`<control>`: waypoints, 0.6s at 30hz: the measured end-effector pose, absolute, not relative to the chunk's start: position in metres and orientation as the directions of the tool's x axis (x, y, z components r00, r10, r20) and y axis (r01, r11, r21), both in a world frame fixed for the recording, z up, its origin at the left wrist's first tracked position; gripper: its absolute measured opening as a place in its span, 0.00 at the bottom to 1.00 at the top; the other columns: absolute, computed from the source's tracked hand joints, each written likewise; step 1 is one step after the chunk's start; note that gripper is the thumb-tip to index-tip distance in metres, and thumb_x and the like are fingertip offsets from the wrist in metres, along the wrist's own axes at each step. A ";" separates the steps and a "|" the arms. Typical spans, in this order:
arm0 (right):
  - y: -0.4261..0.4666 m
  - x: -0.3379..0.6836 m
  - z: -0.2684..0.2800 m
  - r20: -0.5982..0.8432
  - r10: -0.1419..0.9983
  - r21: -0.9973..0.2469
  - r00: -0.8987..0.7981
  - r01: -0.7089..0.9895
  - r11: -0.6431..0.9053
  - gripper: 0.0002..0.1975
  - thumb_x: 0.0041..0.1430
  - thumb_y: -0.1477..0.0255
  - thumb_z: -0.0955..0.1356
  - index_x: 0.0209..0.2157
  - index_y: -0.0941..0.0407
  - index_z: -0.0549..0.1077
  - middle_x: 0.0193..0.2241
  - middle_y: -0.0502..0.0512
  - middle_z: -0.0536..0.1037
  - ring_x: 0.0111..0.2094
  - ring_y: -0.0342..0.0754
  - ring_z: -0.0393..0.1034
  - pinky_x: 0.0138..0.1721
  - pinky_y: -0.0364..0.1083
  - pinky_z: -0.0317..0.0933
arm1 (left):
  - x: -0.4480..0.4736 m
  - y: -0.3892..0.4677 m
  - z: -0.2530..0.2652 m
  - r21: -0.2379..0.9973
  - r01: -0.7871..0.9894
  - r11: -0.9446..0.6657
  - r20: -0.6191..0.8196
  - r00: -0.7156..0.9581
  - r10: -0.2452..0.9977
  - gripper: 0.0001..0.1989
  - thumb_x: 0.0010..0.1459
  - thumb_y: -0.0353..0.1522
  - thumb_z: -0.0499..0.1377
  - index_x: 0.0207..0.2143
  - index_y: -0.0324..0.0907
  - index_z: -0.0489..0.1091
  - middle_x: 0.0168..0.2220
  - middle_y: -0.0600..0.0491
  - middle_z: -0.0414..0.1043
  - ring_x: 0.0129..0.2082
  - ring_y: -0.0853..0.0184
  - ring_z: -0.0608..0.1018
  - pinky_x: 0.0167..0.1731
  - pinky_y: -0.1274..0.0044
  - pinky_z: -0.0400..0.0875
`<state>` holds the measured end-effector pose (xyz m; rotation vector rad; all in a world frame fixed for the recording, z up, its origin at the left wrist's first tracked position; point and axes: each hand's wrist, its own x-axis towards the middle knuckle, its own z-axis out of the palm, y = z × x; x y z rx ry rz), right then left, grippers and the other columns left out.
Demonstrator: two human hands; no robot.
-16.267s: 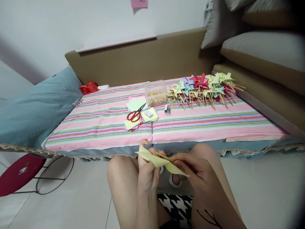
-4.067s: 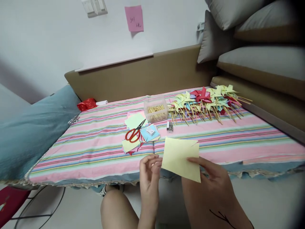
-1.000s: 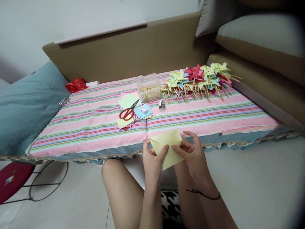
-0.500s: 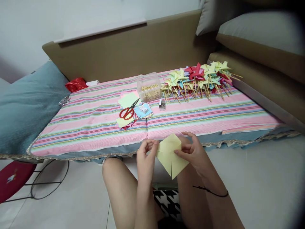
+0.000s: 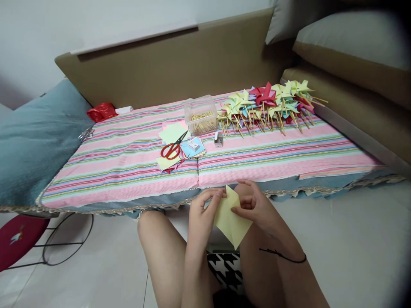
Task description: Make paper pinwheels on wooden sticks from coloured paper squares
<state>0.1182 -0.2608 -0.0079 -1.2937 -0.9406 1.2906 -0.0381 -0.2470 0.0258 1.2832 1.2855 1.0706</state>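
A square of pale yellow paper (image 5: 231, 222) hangs between my two hands, just above my knees. My left hand (image 5: 207, 207) pinches its upper left part between thumb and fingers, with that corner bent inward. My right hand (image 5: 252, 203) grips the right side, thumb on the front face and fingers behind. The slits in the sheet are mostly hidden at this angle. Beyond my hands, red-handled scissors (image 5: 171, 150) lie on stacked coloured paper squares (image 5: 171, 133). Near them are a clear plastic box of thin wooden sticks (image 5: 204, 124) and a small open box (image 5: 218, 140).
Several finished paper pinwheels (image 5: 266, 102) on sticks lie heaped at the back right of the striped cloth (image 5: 128, 149). A red plastic bag (image 5: 102, 112) and a white roll (image 5: 124, 110) are at the far left. A red stool (image 5: 22, 239) stands on the floor.
My left hand has moved right and curled the paper's left corner inward. The sheet has turned and tilted, and my right hand has shifted slightly left.
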 end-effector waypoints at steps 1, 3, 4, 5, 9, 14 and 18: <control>-0.260 0.120 -0.009 -0.197 0.979 -0.971 0.044 -0.146 -0.189 0.33 0.42 0.73 0.75 0.51 0.52 0.63 0.22 0.48 0.78 0.25 0.52 0.76 0.25 0.48 0.68 | -0.039 -0.247 0.026 0.991 0.121 0.049 -0.058 0.072 0.996 0.11 0.56 0.37 0.59 0.26 0.42 0.76 0.37 0.48 0.78 0.42 0.60 0.77 0.45 0.73 0.66; -0.260 0.122 -0.010 -0.228 0.972 -0.958 -0.056 -0.166 -0.234 0.35 0.45 0.71 0.74 0.54 0.51 0.58 0.23 0.48 0.78 0.26 0.52 0.76 0.28 0.48 0.68 | -0.041 -0.247 0.028 0.991 0.121 0.055 -0.070 0.124 0.990 0.08 0.54 0.35 0.61 0.26 0.42 0.75 0.37 0.48 0.78 0.42 0.61 0.77 0.44 0.73 0.66; -0.260 0.123 -0.010 -0.232 0.971 -0.955 -0.063 -0.175 -0.239 0.36 0.45 0.71 0.74 0.55 0.51 0.57 0.23 0.48 0.78 0.27 0.52 0.75 0.28 0.48 0.68 | -0.041 -0.247 0.028 0.990 0.125 0.060 -0.078 0.147 0.986 0.07 0.53 0.34 0.61 0.26 0.42 0.75 0.37 0.48 0.78 0.41 0.61 0.77 0.44 0.72 0.66; -0.260 0.123 -0.010 -0.236 0.969 -0.952 -0.072 -0.185 -0.246 0.37 0.46 0.70 0.74 0.55 0.51 0.56 0.23 0.48 0.78 0.27 0.51 0.75 0.28 0.48 0.68 | -0.042 -0.247 0.028 0.989 0.129 0.066 -0.087 0.166 0.982 0.05 0.53 0.34 0.62 0.27 0.41 0.75 0.38 0.48 0.78 0.41 0.61 0.76 0.44 0.72 0.66; -0.260 0.125 -0.006 -0.257 0.960 -0.929 -0.109 -0.247 -0.276 0.39 0.45 0.69 0.75 0.56 0.51 0.55 0.24 0.48 0.78 0.27 0.50 0.75 0.29 0.47 0.67 | -0.046 -0.248 0.024 0.984 0.153 0.090 -0.121 0.204 0.972 0.07 0.50 0.33 0.64 0.33 0.41 0.73 0.39 0.48 0.76 0.42 0.61 0.75 0.41 0.73 0.66; -0.261 0.125 -0.001 -0.270 0.954 -0.909 -0.128 -0.291 -0.297 0.41 0.45 0.68 0.76 0.57 0.50 0.54 0.24 0.48 0.78 0.27 0.49 0.74 0.29 0.46 0.66 | -0.047 -0.246 0.018 0.982 0.163 0.094 -0.129 0.218 0.967 0.09 0.49 0.34 0.65 0.34 0.42 0.72 0.37 0.50 0.75 0.38 0.64 0.74 0.37 0.75 0.66; -0.261 0.124 -0.003 -0.263 0.958 -0.915 -0.116 -0.283 -0.286 0.41 0.44 0.68 0.76 0.56 0.51 0.54 0.23 0.47 0.78 0.26 0.49 0.74 0.28 0.45 0.66 | -0.045 -0.245 0.015 0.983 0.142 0.120 -0.146 0.194 0.970 0.10 0.47 0.33 0.66 0.33 0.42 0.70 0.34 0.52 0.74 0.35 0.66 0.73 0.34 0.77 0.65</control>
